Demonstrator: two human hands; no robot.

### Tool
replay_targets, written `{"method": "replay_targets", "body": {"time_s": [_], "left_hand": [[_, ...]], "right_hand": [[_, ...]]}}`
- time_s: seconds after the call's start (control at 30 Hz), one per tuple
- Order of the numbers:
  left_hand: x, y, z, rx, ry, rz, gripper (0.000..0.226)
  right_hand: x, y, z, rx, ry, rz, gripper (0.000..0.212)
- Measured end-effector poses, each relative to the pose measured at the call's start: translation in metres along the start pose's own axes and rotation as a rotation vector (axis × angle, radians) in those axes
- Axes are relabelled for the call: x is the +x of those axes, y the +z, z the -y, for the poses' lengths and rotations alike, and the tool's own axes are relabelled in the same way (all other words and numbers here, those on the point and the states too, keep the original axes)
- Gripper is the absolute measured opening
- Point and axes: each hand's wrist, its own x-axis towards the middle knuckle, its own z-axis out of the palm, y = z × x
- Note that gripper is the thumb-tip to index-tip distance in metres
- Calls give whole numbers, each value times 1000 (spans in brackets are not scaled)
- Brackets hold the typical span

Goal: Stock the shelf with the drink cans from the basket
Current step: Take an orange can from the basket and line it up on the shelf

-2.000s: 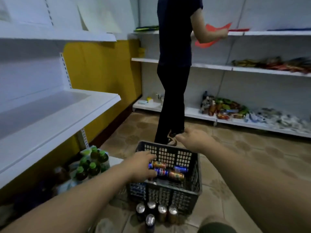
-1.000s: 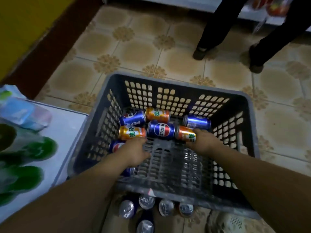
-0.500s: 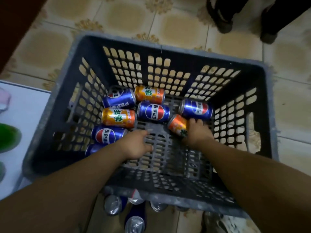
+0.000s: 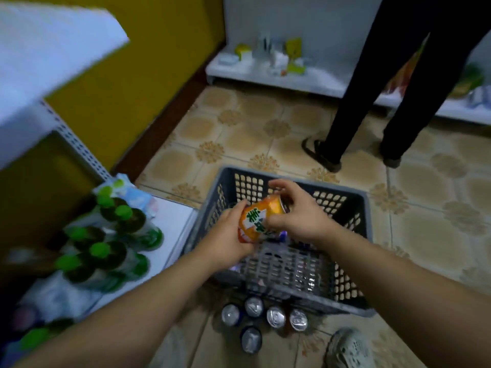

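An orange drink can (image 4: 256, 217) with green characters is held above the grey plastic basket (image 4: 348, 264). My left hand (image 4: 227, 237) grips its lower end from the left. My right hand (image 4: 295, 212) grips its upper end, with fingers curled over the top rim. Blue cans (image 4: 283, 236) show only in slivers inside the basket under my hands. Several upright cans (image 4: 276, 317) stand on the floor in front of the basket. The white shelf board (image 4: 50, 49) juts out at upper left.
Green-capped bottles (image 4: 106, 251) crowd the low white shelf (image 4: 172, 221) left of the basket. A person in dark trousers (image 4: 377, 96) stands on the tiled floor beyond the basket, by a far low shelf (image 4: 265, 73) of goods. My shoe (image 4: 350, 349) shows at bottom right.
Both hands have lifted out of the basket holding an orange can between them. The view has tilted up from the basket's inside to show the shelves and the other person.
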Motion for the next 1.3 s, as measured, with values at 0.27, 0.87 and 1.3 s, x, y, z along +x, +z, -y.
{"method": "replay_targets", "body": {"time_s": [0.27, 0.87, 1.3], "left_hand": [[-160, -92, -78, -381, 37, -362, 73], [-502, -189, -31, -261, -169, -890, 73], [-636, -195, 92, 293, -995, -827, 81]], "right_hand": [[-108, 59, 167, 176, -258, -151, 74], [-303, 239, 363, 53, -657, 472, 72], [-313, 376, 354, -121, -828, 632, 66]]}}
